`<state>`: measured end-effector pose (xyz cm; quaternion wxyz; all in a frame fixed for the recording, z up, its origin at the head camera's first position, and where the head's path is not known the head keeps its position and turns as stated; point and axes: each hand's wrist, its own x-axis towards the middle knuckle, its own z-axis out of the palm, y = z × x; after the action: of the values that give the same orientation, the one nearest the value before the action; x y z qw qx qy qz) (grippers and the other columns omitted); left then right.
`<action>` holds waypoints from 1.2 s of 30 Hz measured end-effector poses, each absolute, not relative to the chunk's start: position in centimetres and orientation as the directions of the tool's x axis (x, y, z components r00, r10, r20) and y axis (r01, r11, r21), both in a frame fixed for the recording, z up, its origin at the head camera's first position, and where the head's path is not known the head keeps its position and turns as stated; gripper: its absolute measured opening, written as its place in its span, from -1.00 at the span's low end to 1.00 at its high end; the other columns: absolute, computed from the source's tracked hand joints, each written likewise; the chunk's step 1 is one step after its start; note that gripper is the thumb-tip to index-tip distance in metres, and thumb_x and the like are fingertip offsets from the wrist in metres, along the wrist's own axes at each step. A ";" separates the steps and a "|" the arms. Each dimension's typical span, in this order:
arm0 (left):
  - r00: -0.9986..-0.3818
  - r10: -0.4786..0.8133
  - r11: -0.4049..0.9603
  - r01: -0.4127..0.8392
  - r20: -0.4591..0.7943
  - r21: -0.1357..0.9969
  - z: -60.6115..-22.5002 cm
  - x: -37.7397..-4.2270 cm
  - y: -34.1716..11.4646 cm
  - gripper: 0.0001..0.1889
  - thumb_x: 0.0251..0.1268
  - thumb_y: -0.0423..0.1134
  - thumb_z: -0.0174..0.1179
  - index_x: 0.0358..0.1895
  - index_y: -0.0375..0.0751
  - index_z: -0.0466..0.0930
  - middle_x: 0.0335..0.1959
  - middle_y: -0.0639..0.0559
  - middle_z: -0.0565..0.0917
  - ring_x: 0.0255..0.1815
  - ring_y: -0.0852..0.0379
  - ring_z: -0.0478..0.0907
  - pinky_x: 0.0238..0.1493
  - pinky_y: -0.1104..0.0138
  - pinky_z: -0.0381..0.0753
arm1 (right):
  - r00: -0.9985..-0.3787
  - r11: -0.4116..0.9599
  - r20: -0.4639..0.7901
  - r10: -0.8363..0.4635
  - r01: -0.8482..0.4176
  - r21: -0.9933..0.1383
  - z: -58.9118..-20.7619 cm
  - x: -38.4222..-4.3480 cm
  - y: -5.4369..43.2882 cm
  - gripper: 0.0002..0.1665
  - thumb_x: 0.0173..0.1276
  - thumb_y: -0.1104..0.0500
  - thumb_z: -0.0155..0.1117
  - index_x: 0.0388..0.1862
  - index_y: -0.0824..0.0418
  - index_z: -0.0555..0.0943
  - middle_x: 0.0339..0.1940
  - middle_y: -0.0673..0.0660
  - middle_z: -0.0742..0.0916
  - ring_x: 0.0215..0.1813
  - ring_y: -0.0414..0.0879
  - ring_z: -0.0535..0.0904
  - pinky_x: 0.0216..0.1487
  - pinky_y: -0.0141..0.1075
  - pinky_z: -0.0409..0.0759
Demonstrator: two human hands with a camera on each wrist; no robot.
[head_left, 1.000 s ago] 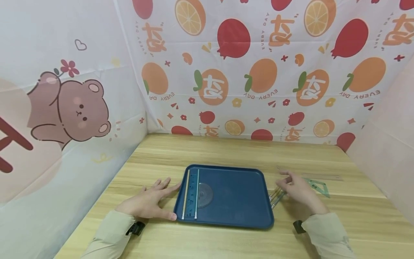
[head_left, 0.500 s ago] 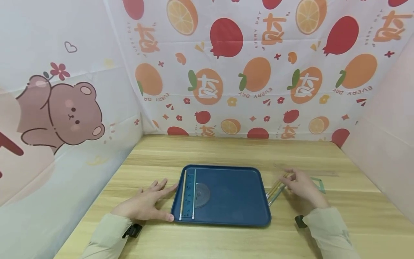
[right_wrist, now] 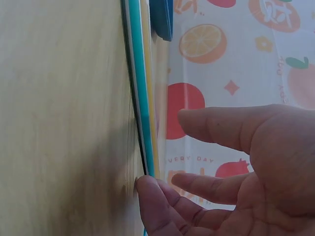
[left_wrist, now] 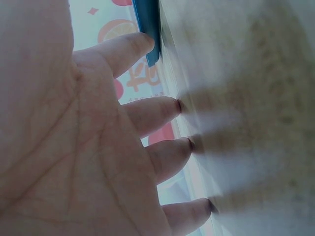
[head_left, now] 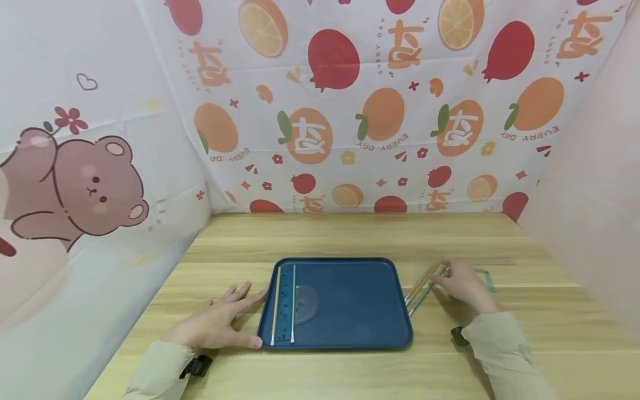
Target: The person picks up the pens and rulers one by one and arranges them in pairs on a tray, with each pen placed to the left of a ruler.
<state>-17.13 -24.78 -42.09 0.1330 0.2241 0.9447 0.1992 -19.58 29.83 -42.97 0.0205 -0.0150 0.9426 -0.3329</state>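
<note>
My left hand (head_left: 215, 325) lies with spread fingers at the left side of the blue tray (head_left: 350, 344), thumb on its near corner and index finger on its rim. Inside the tray, at the left, are a yellow pencil (head_left: 275, 311), a blue stencil ruler (head_left: 285, 294), a teal pencil (head_left: 293, 311) and a clear, rounded protractor (head_left: 307, 304). To the right of the tray, my right hand (head_left: 465, 283) pinches yellow pencils (head_left: 422, 280) and a green pencil (right_wrist: 140, 83) near their far ends. The pencils' white eraser ends overlap the tray's right rim in the head view.
Behind the right hand a clear ruler (head_left: 492, 261) and a green set square (head_left: 486, 278) lie on the wooden table (head_left: 350, 233), partly hidden. A fruit-print cloth (head_left: 350, 139) hangs at the back, a bear-print cloth (head_left: 95, 183) at the left.
The right hand has slid along the pencils towards their far ends, so more of their length shows. The left hand stays at the tray. The whole head view has shifted a little.
</note>
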 end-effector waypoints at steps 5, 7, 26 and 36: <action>-0.858 0.484 0.816 0.371 -0.171 0.444 -42.0 -17.1 -24.9 0.14 0.11 0.41 0.50 0.74 0.12 0.20 0.75 -0.48 0.02 0.68 -0.72 -0.11 0.29 -0.78 -0.08 | -1.000 0.798 -0.030 -0.005 0.014 -0.602 -43.5 -19.7 29.2 -0.30 0.50 0.12 0.36 0.35 0.63 0.41 -0.66 -0.04 0.48 -0.65 -0.21 0.34 -0.58 -0.34 0.34; -0.858 0.485 0.815 0.374 -0.167 0.443 -42.0 -17.1 -24.9 0.14 0.11 0.42 0.49 0.73 0.12 0.20 0.75 -0.48 0.02 0.68 -0.71 -0.10 0.30 -0.78 -0.09 | -0.999 0.801 -0.044 0.014 0.038 -0.597 -43.7 -19.8 29.1 -0.31 0.48 0.14 0.37 0.36 0.59 0.41 -0.70 -0.06 0.47 -0.67 -0.22 0.32 -0.60 -0.36 0.31; -0.869 0.472 0.824 0.374 -0.150 0.426 -41.9 -16.8 -24.8 0.14 0.10 0.45 0.48 0.73 0.15 0.21 0.75 -0.43 0.04 0.71 -0.66 -0.10 0.37 -0.74 -0.13 | -0.997 0.836 -0.067 0.029 0.061 -0.545 -43.3 -19.7 29.4 -0.11 0.46 0.14 0.43 0.43 0.78 0.30 -0.24 0.30 0.68 -0.29 0.01 0.57 -0.27 -0.19 0.58; -0.870 0.469 0.826 0.372 -0.152 0.424 -42.1 -16.9 -25.0 0.15 0.09 0.48 0.46 0.73 0.14 0.22 0.76 -0.42 0.05 0.72 -0.64 -0.09 0.38 -0.74 -0.13 | -0.998 0.822 -0.060 0.018 0.048 -0.568 -43.2 -19.4 29.3 -0.71 0.45 0.21 0.42 -0.32 0.25 0.45 -0.49 0.05 0.57 -0.45 -0.10 0.47 -0.41 -0.29 0.43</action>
<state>-16.87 -25.04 -42.08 0.1258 0.2220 0.9472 0.1941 -19.40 29.34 -43.23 0.0258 0.0173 0.9541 -0.2979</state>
